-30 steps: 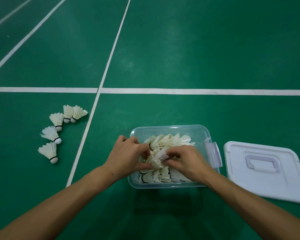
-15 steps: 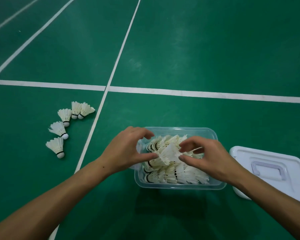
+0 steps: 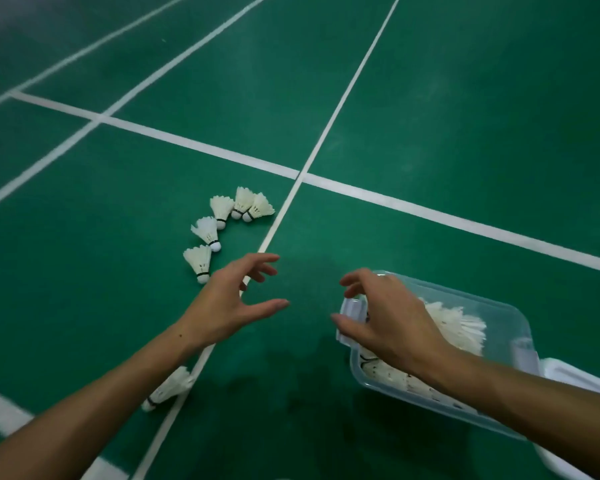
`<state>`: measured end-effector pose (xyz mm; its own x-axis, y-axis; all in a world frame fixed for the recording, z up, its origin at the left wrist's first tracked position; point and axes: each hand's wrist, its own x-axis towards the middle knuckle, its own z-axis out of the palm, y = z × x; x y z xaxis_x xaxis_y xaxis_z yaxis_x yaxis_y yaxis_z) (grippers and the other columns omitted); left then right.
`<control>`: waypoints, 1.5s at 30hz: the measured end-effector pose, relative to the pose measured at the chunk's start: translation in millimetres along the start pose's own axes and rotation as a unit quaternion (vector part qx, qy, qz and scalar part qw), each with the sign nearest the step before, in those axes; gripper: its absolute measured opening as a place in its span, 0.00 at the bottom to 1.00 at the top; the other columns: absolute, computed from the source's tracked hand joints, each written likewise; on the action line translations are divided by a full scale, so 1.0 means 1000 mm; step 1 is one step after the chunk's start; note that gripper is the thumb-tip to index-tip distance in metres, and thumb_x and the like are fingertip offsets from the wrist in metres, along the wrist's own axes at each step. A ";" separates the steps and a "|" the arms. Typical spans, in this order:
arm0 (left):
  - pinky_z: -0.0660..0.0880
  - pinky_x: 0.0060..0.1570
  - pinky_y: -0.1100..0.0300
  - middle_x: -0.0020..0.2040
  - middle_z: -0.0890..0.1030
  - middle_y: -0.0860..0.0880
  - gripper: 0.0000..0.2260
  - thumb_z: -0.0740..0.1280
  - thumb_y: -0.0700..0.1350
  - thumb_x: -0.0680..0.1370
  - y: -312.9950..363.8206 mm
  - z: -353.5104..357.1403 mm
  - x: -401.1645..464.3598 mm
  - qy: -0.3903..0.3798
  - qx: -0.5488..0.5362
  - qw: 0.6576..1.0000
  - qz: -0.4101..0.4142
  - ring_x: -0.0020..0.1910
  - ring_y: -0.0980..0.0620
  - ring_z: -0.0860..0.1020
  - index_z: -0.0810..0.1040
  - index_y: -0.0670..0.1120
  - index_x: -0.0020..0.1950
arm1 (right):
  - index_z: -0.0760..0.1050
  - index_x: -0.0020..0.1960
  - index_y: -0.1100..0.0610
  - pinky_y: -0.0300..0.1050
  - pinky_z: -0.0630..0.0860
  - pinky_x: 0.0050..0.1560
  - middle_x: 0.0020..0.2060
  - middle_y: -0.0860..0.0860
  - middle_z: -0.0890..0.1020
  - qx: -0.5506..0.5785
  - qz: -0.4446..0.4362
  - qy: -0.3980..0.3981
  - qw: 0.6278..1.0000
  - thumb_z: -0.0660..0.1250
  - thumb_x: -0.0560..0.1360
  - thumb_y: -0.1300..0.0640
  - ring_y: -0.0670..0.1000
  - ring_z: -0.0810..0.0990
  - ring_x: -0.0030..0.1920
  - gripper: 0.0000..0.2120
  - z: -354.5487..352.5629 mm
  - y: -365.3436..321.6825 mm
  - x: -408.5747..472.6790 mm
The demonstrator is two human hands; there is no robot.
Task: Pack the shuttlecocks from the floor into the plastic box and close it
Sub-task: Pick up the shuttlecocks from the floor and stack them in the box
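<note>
Green court flooring crossed by white lines fills the whole view. On it at the lower right sits the clear plastic box, already heaped with white shuttlecocks; its lid lies off just behind it, mostly cut off by the frame edge. Both hands are empty with fingers spread and loosely bent: the left hand hovers over the floor, and the right hand is over the box's near-left corner.

Five loose shuttlecocks lie in a curved row to the left of a line, the nearest one just beyond the left fingertips. Another shuttlecock lies partly under the left forearm.

Risks, as I judge them: that one under the forearm could be overlooked, knocked away or flattened. The box looks close to full, so adding more and pressing the lid down could crush feathers or keep the lid from shutting.

Whether the right hand touches the box corner cannot be told. The box's depth and the near part of its contents are hidden by the right forearm.
</note>
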<state>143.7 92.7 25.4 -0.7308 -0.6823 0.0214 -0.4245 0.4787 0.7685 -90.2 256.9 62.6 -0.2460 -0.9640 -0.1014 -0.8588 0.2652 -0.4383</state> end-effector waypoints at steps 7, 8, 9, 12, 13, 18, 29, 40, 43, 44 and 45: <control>0.77 0.55 0.61 0.60 0.81 0.65 0.29 0.75 0.67 0.71 -0.091 -0.064 -0.066 -0.006 0.094 0.994 -0.058 0.59 0.63 0.78 0.75 0.60 0.69 | 0.73 0.68 0.45 0.52 0.81 0.56 0.58 0.41 0.85 -0.087 0.035 0.006 0.996 0.68 0.78 0.37 0.51 0.80 0.60 0.23 0.022 -0.033 0.038; 0.77 0.56 0.59 0.60 0.80 0.65 0.29 0.74 0.69 0.71 -0.103 -0.069 -0.076 -0.018 0.110 0.992 -0.067 0.59 0.64 0.77 0.75 0.61 0.69 | 0.74 0.68 0.45 0.51 0.81 0.56 0.58 0.41 0.85 -0.085 0.032 0.004 0.996 0.68 0.78 0.37 0.51 0.80 0.61 0.22 0.024 -0.039 0.042; 0.77 0.57 0.58 0.61 0.79 0.65 0.28 0.72 0.70 0.71 -0.113 -0.071 -0.085 -0.034 0.123 0.989 -0.073 0.59 0.64 0.77 0.75 0.62 0.68 | 0.74 0.67 0.45 0.51 0.80 0.56 0.58 0.41 0.84 -0.081 0.027 0.000 0.996 0.68 0.78 0.38 0.51 0.80 0.61 0.21 0.027 -0.047 0.047; 0.75 0.62 0.57 0.64 0.75 0.65 0.29 0.73 0.70 0.70 -0.136 -0.071 -0.109 -0.091 0.136 0.982 -0.089 0.62 0.65 0.74 0.74 0.65 0.69 | 0.74 0.65 0.46 0.50 0.78 0.54 0.56 0.42 0.84 -0.056 0.002 -0.015 0.998 0.68 0.78 0.39 0.52 0.79 0.61 0.20 0.048 -0.075 0.066; 0.73 0.64 0.59 0.66 0.74 0.65 0.30 0.74 0.71 0.69 -0.141 -0.069 -0.114 -0.109 0.137 0.980 -0.089 0.64 0.65 0.72 0.74 0.66 0.69 | 0.74 0.65 0.46 0.50 0.78 0.53 0.56 0.42 0.84 -0.047 -0.008 -0.019 0.999 0.69 0.77 0.40 0.53 0.79 0.60 0.19 0.057 -0.085 0.073; 0.71 0.66 0.62 0.70 0.68 0.64 0.27 0.74 0.69 0.70 -0.158 -0.051 -0.121 -0.158 0.152 0.971 -0.097 0.69 0.63 0.69 0.75 0.64 0.66 | 0.75 0.65 0.48 0.50 0.78 0.50 0.56 0.43 0.84 -0.003 -0.046 -0.041 0.998 0.68 0.78 0.41 0.53 0.79 0.60 0.18 0.104 -0.130 0.112; 0.71 0.51 0.71 0.55 0.81 0.61 0.09 0.79 0.56 0.72 -0.179 -0.063 -0.087 -0.033 0.072 0.990 -0.117 0.56 0.62 0.79 0.82 0.56 0.45 | 0.71 0.71 0.54 0.55 0.78 0.61 0.66 0.53 0.77 0.019 -0.098 -0.033 0.994 0.73 0.78 0.53 0.59 0.75 0.63 0.24 0.188 -0.178 0.224; 0.73 0.59 0.61 0.58 0.80 0.54 0.08 0.78 0.52 0.74 -0.199 -0.109 0.010 0.044 0.159 0.976 -0.145 0.57 0.57 0.78 0.82 0.51 0.41 | 0.81 0.62 0.50 0.55 0.69 0.61 0.53 0.52 0.85 -0.068 -0.178 -0.051 0.980 0.75 0.75 0.42 0.58 0.72 0.63 0.19 0.184 -0.148 0.280; 0.74 0.63 0.55 0.60 0.79 0.55 0.08 0.76 0.55 0.75 -0.201 -0.117 0.035 0.018 0.178 0.973 -0.146 0.59 0.56 0.78 0.82 0.53 0.41 | 0.83 0.58 0.46 0.55 0.66 0.69 0.57 0.48 0.83 -0.093 -0.230 -0.047 0.968 0.76 0.73 0.39 0.57 0.70 0.67 0.17 0.170 -0.147 0.300; 0.75 0.64 0.54 0.60 0.79 0.55 0.09 0.76 0.57 0.74 -0.202 -0.118 0.040 0.013 0.180 0.973 -0.144 0.60 0.56 0.78 0.82 0.54 0.41 | 0.84 0.57 0.45 0.56 0.67 0.70 0.60 0.49 0.81 -0.111 -0.241 -0.054 0.963 0.76 0.72 0.38 0.57 0.68 0.68 0.18 0.165 -0.148 0.307; 0.75 0.64 0.53 0.60 0.78 0.55 0.09 0.74 0.59 0.74 -0.203 -0.119 0.044 0.010 0.183 0.973 -0.143 0.60 0.56 0.78 0.82 0.54 0.41 | 0.85 0.56 0.44 0.56 0.66 0.72 0.64 0.49 0.78 -0.126 -0.251 -0.063 0.958 0.76 0.71 0.37 0.58 0.66 0.70 0.18 0.160 -0.148 0.312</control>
<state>261.1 -99.8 -53.6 -0.5453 -0.8257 -0.1447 -0.7738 0.4294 0.4658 31.9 -86.8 -47.7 0.2690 -0.9619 -0.0482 -0.9396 -0.2511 -0.2324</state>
